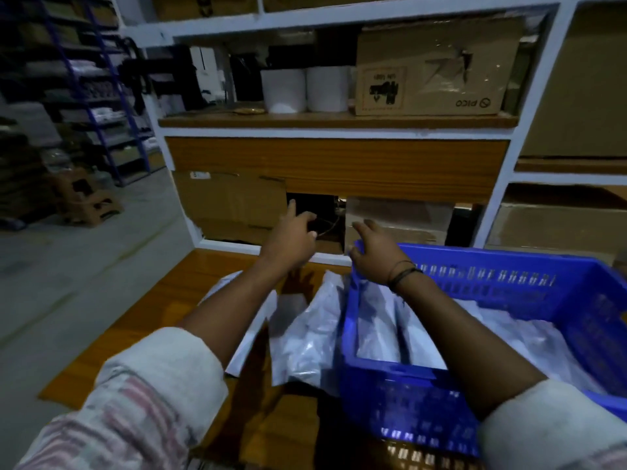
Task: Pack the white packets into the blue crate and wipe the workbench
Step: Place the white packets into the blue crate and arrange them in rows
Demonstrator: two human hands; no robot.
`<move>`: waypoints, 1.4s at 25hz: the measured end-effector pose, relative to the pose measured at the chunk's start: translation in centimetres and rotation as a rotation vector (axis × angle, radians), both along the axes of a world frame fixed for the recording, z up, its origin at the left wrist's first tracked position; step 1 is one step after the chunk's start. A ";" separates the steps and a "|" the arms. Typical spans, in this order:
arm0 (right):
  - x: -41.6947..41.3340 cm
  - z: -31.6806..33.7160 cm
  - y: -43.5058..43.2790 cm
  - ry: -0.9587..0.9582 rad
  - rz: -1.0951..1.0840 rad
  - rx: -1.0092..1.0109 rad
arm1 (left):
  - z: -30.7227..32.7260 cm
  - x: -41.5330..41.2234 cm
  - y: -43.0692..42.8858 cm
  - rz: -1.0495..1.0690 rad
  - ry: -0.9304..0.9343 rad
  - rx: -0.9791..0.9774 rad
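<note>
Gripping crate (509,256) corner, right hand (376,252)

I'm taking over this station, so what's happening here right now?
A person is partway through packing white packets. Several already lie in the blue crate, and at least two loose packets lie on the wooden workbench beside it. The right hand seems to grip the crate's far corner. The left hand reaches, holding nothing, toward the dark gap between cardboard boxes under the shelf. No cloth is visible, so wiping has not started.
</note>
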State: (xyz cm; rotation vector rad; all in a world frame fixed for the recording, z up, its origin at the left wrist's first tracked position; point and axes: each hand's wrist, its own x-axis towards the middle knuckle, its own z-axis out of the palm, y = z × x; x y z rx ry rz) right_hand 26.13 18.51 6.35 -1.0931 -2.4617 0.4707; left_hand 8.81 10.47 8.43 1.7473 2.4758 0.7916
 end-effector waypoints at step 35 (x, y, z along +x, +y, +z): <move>-12.5 -16.2 -13.7 -0.272 -0.233 -0.158 | -18.7 -18.4 -10.8 0.266 -0.142 -0.399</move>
